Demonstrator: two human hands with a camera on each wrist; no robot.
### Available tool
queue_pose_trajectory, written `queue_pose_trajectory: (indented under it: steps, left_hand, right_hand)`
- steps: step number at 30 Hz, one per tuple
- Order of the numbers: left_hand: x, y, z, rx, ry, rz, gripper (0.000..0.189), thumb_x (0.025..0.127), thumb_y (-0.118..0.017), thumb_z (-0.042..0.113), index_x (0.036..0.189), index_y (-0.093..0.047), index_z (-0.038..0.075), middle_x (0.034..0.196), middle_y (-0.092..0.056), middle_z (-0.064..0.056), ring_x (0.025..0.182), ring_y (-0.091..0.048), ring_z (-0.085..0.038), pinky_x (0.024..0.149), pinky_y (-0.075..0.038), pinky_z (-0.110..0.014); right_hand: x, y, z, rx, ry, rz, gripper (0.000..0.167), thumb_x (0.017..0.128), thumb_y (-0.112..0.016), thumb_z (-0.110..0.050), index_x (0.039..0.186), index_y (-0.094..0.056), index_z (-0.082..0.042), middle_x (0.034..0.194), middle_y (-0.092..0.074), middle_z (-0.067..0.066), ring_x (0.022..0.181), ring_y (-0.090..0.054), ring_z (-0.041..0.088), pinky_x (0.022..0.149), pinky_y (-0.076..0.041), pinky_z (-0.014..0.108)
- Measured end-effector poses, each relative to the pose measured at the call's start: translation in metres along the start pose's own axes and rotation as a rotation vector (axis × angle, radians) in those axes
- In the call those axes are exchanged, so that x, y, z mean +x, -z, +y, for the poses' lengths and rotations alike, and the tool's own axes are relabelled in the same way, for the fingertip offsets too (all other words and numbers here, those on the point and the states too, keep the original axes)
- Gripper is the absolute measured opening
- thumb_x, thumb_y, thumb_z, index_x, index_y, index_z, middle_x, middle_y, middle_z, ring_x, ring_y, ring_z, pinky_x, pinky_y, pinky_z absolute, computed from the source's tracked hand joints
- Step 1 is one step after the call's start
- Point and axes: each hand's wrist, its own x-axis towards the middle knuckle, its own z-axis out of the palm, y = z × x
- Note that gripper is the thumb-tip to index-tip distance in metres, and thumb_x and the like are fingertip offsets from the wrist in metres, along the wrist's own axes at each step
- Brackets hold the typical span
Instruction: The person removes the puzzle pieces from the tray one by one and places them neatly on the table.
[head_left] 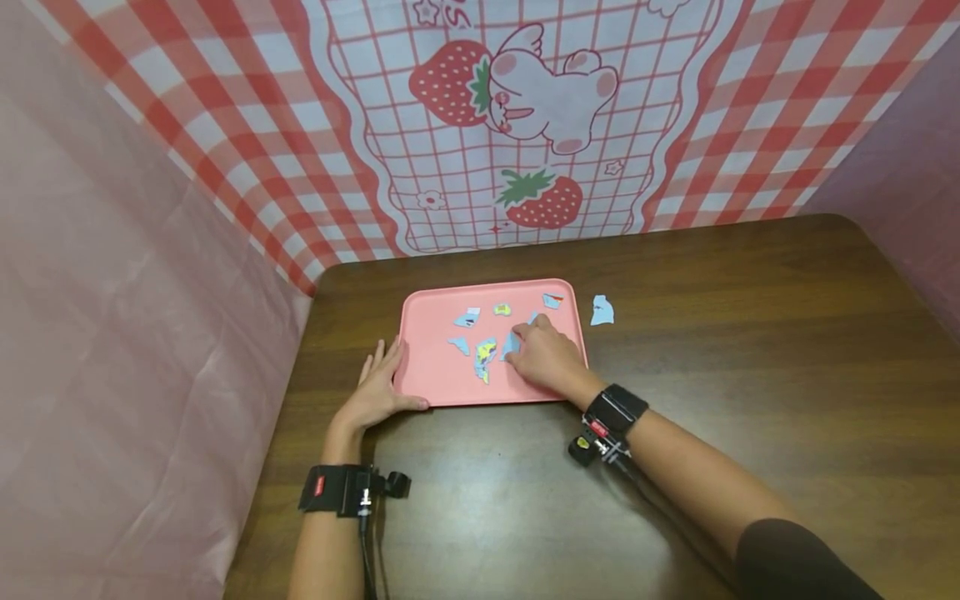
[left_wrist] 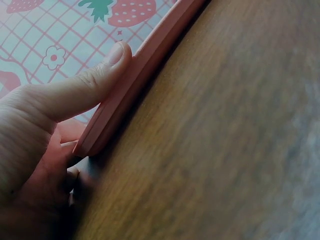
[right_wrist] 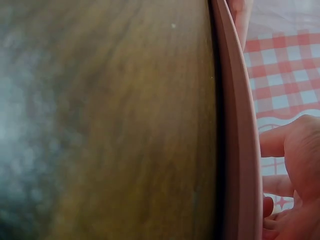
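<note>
At the tray rim (head_left: 487,287), left hand (head_left: 375,390) outspread; right hand (head_left: 547,354) pinches a partly hidden scrap (head_left: 510,344).

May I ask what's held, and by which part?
The left hand grips the pink tray at its near-left corner; the right hand touches a blue piece, hold unclear.

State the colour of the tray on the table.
The tray is pink; the head view shows it best.

A pink tray (head_left: 431,367) is lying flat on the desk (head_left: 480,500). Small irregular blue and yellow pieces (head_left: 485,352) are lying inside; right fingers (head_left: 524,335) are holding one blue piece (head_left: 510,344). Another piece (head_left: 603,312) is lying outside, right.
</note>
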Motion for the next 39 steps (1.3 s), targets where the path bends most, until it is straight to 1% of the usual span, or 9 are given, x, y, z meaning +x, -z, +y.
queue_pose_trajectory:
  steps: [6,10,19,25,28,33,36,39]
  left_hand:
    - [0.002,0.000,0.000,0.003,0.001,0.000,0.125,0.073,-0.088,0.047,0.161,-0.012,0.002,0.168,-0.006,-0.013,0.153,0.013,-0.032,0.120,0.010,-0.052]
    - [0.003,0.000,0.001,-0.001,0.001,0.004,0.125,0.073,-0.089,0.046,0.161,-0.012,0.002,0.168,-0.007,-0.013,0.153,0.012,-0.031,0.120,0.011,-0.051]
    - [0.002,0.001,0.001,-0.011,-0.001,0.003,0.125,0.073,-0.089,0.045,0.161,-0.012,0.002,0.168,-0.007,-0.013,0.153,0.012,-0.032,0.120,0.010,-0.051]
    - [0.001,0.000,0.000,-0.014,-0.007,0.007,0.124,0.073,-0.089,0.046,0.161,-0.013,0.002,0.168,-0.007,-0.014,0.153,0.012,-0.033,0.120,0.010,-0.052]
    - [0.000,0.000,-0.001,-0.010,-0.008,0.007,0.124,0.073,-0.089,0.046,0.161,-0.013,0.002,0.168,-0.007,-0.014,0.153,0.012,-0.033,0.120,0.010,-0.052]
    - [0.000,-0.001,-0.002,-0.005,-0.011,0.006,0.125,0.073,-0.089,0.046,0.161,-0.013,0.002,0.168,-0.007,-0.014,0.153,0.012,-0.032,0.120,0.010,-0.051]
    - [0.000,-0.001,-0.002,-0.003,-0.014,0.006,0.124,0.073,-0.089,0.046,0.161,-0.013,0.002,0.168,-0.007,-0.014,0.153,0.012,-0.032,0.120,0.010,-0.051]
    - [0.000,-0.001,-0.001,0.000,-0.014,0.009,0.125,0.073,-0.089,0.046,0.161,-0.013,0.001,0.168,-0.007,-0.014,0.153,0.012,-0.033,0.120,0.010,-0.051]
  right_hand:
    - [0.003,-0.001,-0.001,-0.023,0.003,-0.002,0.052,0.088,-0.074,-0.034,0.133,-0.064,-0.011,0.107,-0.052,0.010,0.074,-0.058,0.027,0.065,-0.052,0.045]
    - [0.005,-0.002,-0.001,-0.024,0.006,-0.001,0.051,0.088,-0.074,-0.032,0.133,-0.064,-0.010,0.106,-0.051,0.009,0.075,-0.057,0.026,0.065,-0.051,0.043]
    - [0.004,-0.005,0.001,0.042,0.019,0.041,0.050,0.086,-0.077,-0.027,0.130,-0.062,-0.011,0.109,-0.048,0.009,0.079,-0.056,0.024,0.068,-0.050,0.041]
    - [0.000,-0.008,0.000,0.098,0.050,0.079,0.050,0.084,-0.079,-0.022,0.129,-0.060,-0.012,0.108,-0.048,0.009,0.079,-0.054,0.022,0.065,-0.047,0.037]
    - [0.000,-0.010,0.000,0.108,0.070,0.087,0.049,0.084,-0.079,-0.019,0.128,-0.059,-0.012,0.105,-0.050,0.007,0.078,-0.053,0.021,0.065,-0.046,0.036]
    - [-0.002,-0.012,0.000,0.125,0.095,0.078,0.047,0.087,-0.075,-0.017,0.130,-0.057,-0.011,0.095,-0.057,0.004,0.078,-0.054,0.020,0.065,-0.045,0.035]
    - [-0.003,-0.012,0.000,0.145,0.101,0.077,0.044,0.089,-0.072,-0.015,0.130,-0.055,-0.011,0.088,-0.059,0.003,0.073,-0.055,0.019,0.061,-0.044,0.034]
    - [-0.005,-0.012,0.000,0.175,0.116,0.094,0.041,0.090,-0.069,-0.012,0.130,-0.057,-0.011,0.082,-0.058,0.002,0.068,-0.054,0.019,0.058,-0.043,0.034]
